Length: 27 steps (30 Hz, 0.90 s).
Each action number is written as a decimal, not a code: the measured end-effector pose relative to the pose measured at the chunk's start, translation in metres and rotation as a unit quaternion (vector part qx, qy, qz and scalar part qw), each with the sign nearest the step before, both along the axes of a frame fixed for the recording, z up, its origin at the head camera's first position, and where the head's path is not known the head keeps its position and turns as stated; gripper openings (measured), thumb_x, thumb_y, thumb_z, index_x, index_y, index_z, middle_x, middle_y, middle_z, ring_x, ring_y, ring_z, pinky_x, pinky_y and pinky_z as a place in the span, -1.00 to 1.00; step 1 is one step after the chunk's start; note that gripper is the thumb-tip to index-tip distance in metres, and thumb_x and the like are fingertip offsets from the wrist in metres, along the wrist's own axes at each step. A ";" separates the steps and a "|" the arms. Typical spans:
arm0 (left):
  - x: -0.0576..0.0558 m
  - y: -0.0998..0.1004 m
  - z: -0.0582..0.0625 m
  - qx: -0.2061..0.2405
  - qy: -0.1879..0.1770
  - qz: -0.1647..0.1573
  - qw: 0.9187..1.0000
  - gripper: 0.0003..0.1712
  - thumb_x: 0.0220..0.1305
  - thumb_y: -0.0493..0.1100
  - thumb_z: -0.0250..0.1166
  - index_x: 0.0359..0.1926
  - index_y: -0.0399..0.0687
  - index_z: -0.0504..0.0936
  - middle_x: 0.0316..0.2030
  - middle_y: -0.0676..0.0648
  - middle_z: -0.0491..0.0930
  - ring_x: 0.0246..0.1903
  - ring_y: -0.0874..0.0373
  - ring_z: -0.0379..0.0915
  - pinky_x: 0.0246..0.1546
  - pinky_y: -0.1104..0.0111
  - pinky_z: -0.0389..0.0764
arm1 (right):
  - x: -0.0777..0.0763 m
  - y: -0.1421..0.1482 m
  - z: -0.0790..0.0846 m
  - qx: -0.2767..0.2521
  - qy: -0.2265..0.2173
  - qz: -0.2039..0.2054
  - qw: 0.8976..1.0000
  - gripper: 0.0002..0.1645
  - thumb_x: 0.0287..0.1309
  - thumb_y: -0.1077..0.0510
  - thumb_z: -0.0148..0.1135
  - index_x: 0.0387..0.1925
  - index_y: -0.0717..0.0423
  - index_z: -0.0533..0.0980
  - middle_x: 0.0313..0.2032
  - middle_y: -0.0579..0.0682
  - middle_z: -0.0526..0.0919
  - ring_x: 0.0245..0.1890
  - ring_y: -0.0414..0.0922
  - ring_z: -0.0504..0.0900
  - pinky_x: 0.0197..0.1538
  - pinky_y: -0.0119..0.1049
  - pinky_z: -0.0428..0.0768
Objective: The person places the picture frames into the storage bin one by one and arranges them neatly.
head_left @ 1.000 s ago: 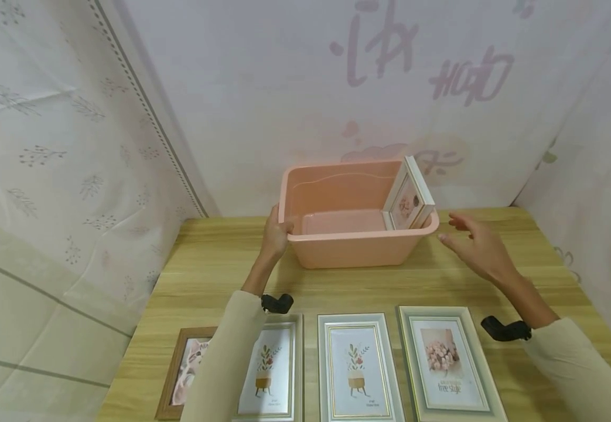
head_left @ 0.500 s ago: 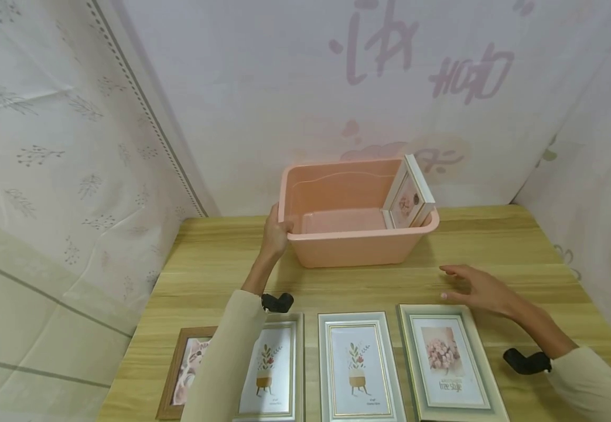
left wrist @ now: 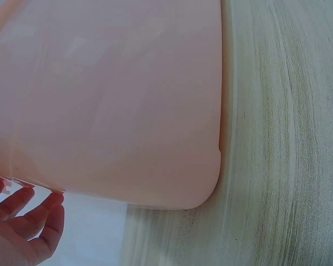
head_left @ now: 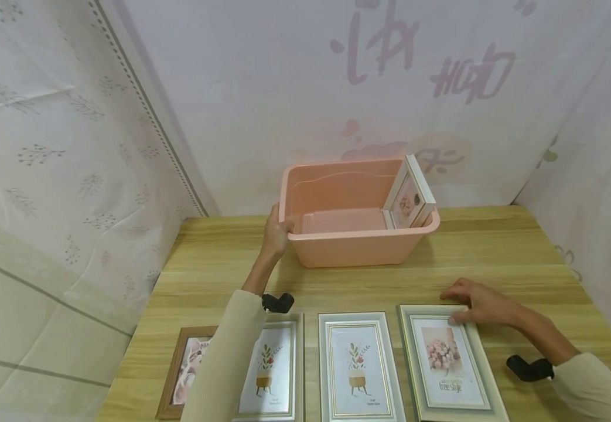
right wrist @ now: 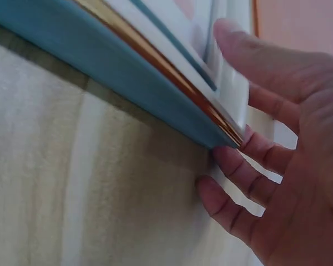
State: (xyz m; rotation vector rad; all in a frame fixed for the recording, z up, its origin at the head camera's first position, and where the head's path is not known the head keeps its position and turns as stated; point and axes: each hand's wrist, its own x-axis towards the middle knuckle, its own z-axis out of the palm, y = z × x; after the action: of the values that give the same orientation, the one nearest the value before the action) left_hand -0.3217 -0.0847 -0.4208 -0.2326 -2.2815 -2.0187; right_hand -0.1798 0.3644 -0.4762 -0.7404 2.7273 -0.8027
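My left hand (head_left: 275, 233) grips the near left corner of a pink plastic storage bin (head_left: 352, 251), its thumb over the rim and fingers outside. A white picture frame (head_left: 406, 202) leans upright inside against the bin's right end. My right hand (head_left: 487, 305) is at the far edge of a pale green picture frame (head_left: 449, 366) with a pink flower print. In the right wrist view the thumb lies on that frame's face (right wrist: 180, 22), while the fingers (right wrist: 241, 172) curl at its outer edge, pinching it.
Left of the pale green frame lies a silvery frame (head_left: 358, 375) with a potted plant print. A similar frame (head_left: 273, 375) and a brown wooden frame (head_left: 170, 375) are partly covered by my left sleeve. The wooden table (head_left: 221, 252) meets a printed wall cloth behind the bin.
My right hand has come from beside the bin's right end down toward me, onto the far edge of the pale green picture frame. The left hand keeps its grip on the bin.
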 end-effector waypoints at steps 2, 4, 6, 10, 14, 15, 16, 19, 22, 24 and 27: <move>0.000 0.001 -0.001 0.000 0.000 -0.001 1.000 -0.15 0.05 -0.43 -0.06 0.47 -0.27 0.13 0.23 -0.45 0.36 0.01 -0.10 0.32 0.07 0.08 0.38 | 0.000 0.002 -0.004 0.004 0.026 0.020 0.999 -0.53 -0.01 -0.05 0.50 -0.06 0.06 0.64 -0.15 -0.06 0.54 -0.21 -0.29 0.48 -0.24 -0.35 0.50; 0.000 0.001 -0.001 0.003 -0.001 -0.001 1.000 -0.15 0.05 -0.44 -0.06 0.47 -0.28 0.13 0.24 -0.46 0.36 0.02 -0.10 0.32 0.08 0.07 0.38 | 0.000 0.003 -0.008 0.008 0.055 0.036 0.998 -0.62 0.00 -0.04 0.49 -0.12 -0.03 0.65 -0.15 -0.11 0.56 -0.20 -0.31 0.49 -0.23 -0.35 0.52; 0.001 0.001 -0.001 0.006 -0.003 0.000 1.000 -0.15 0.05 -0.44 -0.07 0.47 -0.28 0.12 0.24 -0.46 0.35 0.03 -0.12 0.32 0.10 0.06 0.38 | 0.000 0.004 -0.010 0.004 0.080 0.054 0.995 -0.69 0.02 0.00 0.48 -0.16 -0.08 0.66 -0.17 -0.14 0.58 -0.18 -0.31 0.52 -0.23 -0.34 0.54; 0.001 0.000 0.000 0.004 -0.011 0.000 1.000 -0.15 0.05 -0.45 -0.07 0.48 -0.27 0.12 0.21 -0.40 0.38 0.01 -0.12 0.33 0.08 0.07 0.40 | 0.001 0.003 -0.013 -0.003 0.098 0.067 0.993 -0.74 0.05 0.04 0.47 -0.18 -0.12 0.66 -0.18 -0.19 0.61 -0.19 -0.33 0.53 -0.24 -0.34 0.53; 0.001 0.001 -0.001 0.002 -0.015 -0.007 1.000 -0.15 0.08 -0.45 -0.07 0.49 -0.24 0.11 0.23 -0.42 0.36 0.01 -0.10 0.32 0.07 0.07 0.39 | 0.004 0.004 -0.011 -0.019 0.095 0.071 0.993 -0.75 0.05 0.10 0.47 -0.18 -0.08 0.65 -0.20 -0.18 0.62 -0.21 -0.35 0.52 -0.25 -0.36 0.52; 0.001 0.001 -0.001 0.004 -0.015 -0.009 1.000 -0.15 0.08 -0.44 -0.07 0.49 -0.24 0.11 0.24 -0.43 0.35 0.01 -0.10 0.31 0.08 0.07 0.38 | 0.005 0.005 -0.009 -0.029 0.089 0.073 0.993 -0.75 0.05 0.12 0.46 -0.18 -0.06 0.64 -0.21 -0.16 0.63 -0.22 -0.36 0.51 -0.26 -0.37 0.51; 0.000 0.001 -0.001 0.005 -0.015 -0.010 1.000 -0.15 0.08 -0.45 -0.07 0.49 -0.24 0.11 0.25 -0.43 0.35 0.02 -0.10 0.31 0.09 0.07 0.38 | 0.005 0.005 -0.008 -0.039 0.081 0.074 0.993 -0.75 0.06 0.15 0.45 -0.18 -0.04 0.62 -0.23 -0.15 0.63 -0.23 -0.37 0.51 -0.27 -0.37 0.50; 0.000 0.001 -0.001 0.004 -0.012 -0.006 1.000 -0.15 0.08 -0.45 -0.07 0.48 -0.25 0.12 0.23 -0.40 0.37 0.03 -0.10 0.32 0.10 0.07 0.38 | 0.003 0.005 -0.003 -0.070 0.044 0.081 0.993 -0.75 0.10 0.22 0.41 -0.18 -0.02 0.57 -0.29 -0.12 0.63 -0.26 -0.38 0.50 -0.29 -0.38 0.49; 0.000 0.001 0.000 0.005 -0.007 0.001 1.000 -0.16 0.07 -0.46 -0.07 0.47 -0.27 0.13 0.20 -0.37 0.39 0.04 -0.11 0.33 0.10 0.08 0.38 | 0.002 0.004 0.002 -0.091 0.002 0.082 0.993 -0.75 0.15 0.25 0.36 -0.16 -0.03 0.55 -0.31 -0.10 0.62 -0.26 -0.38 0.50 -0.28 -0.39 0.49; 0.000 0.000 -0.001 0.005 -0.003 0.003 1.000 -0.17 0.07 -0.46 -0.06 0.46 -0.28 0.15 0.18 -0.36 0.40 0.03 -0.11 0.33 0.10 0.08 0.38 | 0.002 0.003 0.006 -0.097 -0.022 0.080 0.992 -0.76 0.18 0.25 0.33 -0.12 -0.01 0.55 -0.28 -0.09 0.63 -0.24 -0.38 0.51 -0.27 -0.40 0.49; -0.001 -0.001 -0.002 0.003 0.005 0.000 1.000 -0.16 0.05 -0.47 -0.07 0.46 -0.30 0.15 0.18 -0.38 0.41 0.01 -0.12 0.31 0.10 0.10 0.36 | 0.002 0.002 0.011 -0.100 -0.050 0.070 0.991 -0.74 0.22 0.22 0.31 -0.05 0.08 0.57 -0.19 -0.05 0.66 -0.19 -0.38 0.53 -0.23 -0.41 0.51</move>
State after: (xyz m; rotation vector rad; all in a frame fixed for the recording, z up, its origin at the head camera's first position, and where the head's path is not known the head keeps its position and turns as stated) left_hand -0.3226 -0.0855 -0.4226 -0.2419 -2.2690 -2.0189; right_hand -0.1776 0.3666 -0.4656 -0.8928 2.4996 -1.0597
